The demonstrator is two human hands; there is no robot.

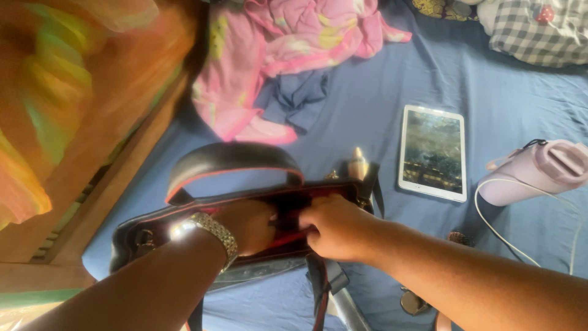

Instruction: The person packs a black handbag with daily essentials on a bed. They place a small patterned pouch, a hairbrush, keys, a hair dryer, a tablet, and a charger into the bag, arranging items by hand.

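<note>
A black handbag (233, 160) with red trim and a curved handle lies open on the blue bedsheet (380, 110). My left hand (248, 224), with a metal wristwatch (211, 230) on the wrist, reaches down into the bag's opening; its fingers are hidden inside. My right hand (337, 228) grips the bag's near rim on the right side, fingers curled over the red lining. A small gold clasp (358, 163) sticks up at the bag's far right corner.
A white tablet (432, 152) lies to the right of the bag. A lilac hair dryer (539, 170) with a white cord lies further right. Pink and dark blue clothes (288, 61) are heaped behind. A wooden bed frame (116, 153) runs along the left.
</note>
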